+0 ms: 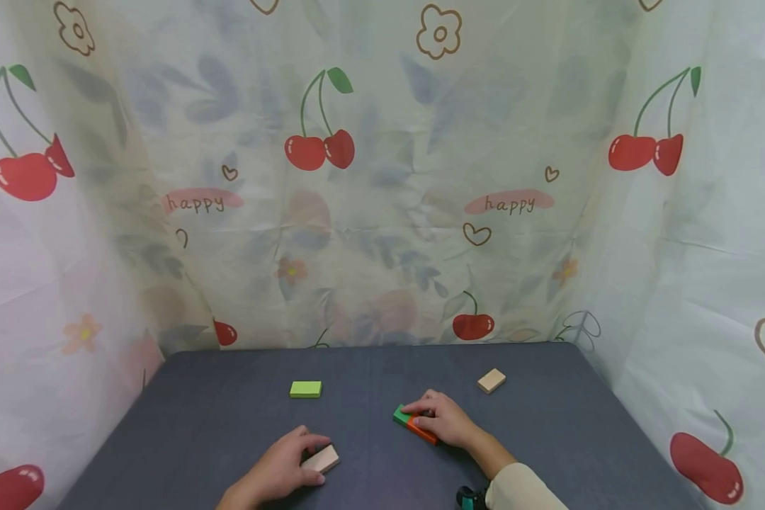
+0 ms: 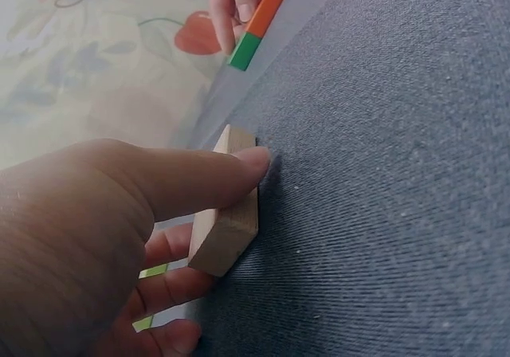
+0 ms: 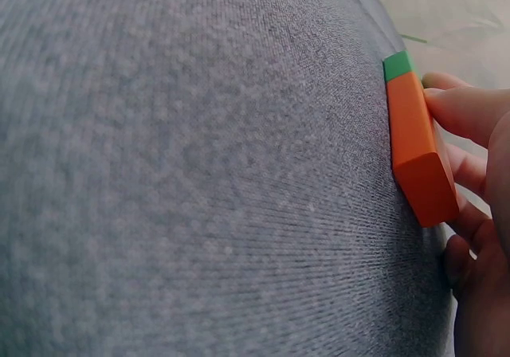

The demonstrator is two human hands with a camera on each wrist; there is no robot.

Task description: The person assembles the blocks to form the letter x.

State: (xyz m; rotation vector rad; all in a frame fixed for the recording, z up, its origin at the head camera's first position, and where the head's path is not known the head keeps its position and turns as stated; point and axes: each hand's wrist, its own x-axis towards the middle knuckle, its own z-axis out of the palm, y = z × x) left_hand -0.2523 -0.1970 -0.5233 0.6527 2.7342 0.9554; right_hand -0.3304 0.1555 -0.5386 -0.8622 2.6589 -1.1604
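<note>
My left hand (image 1: 279, 465) holds a plain wooden block (image 1: 321, 460) low over or on the dark cloth. In the left wrist view, the thumb lies along one side of this wooden block (image 2: 225, 244) and fingers reach its other side. To the right, my right hand (image 1: 448, 421) pinches an orange block (image 1: 427, 433), its thumb against the side. A green block (image 1: 399, 415) sits end to end with the orange one, under the right index fingertip. The right wrist view shows the orange block (image 3: 414, 126) and green block (image 3: 397, 65) in line on the cloth.
A lime-green block (image 1: 306, 389) lies farther back on the left of the dark cloth-covered table (image 1: 217, 397). Another plain wooden block (image 1: 491, 381) rests at the back right. A patterned curtain (image 1: 370, 212) encloses the table's back and sides.
</note>
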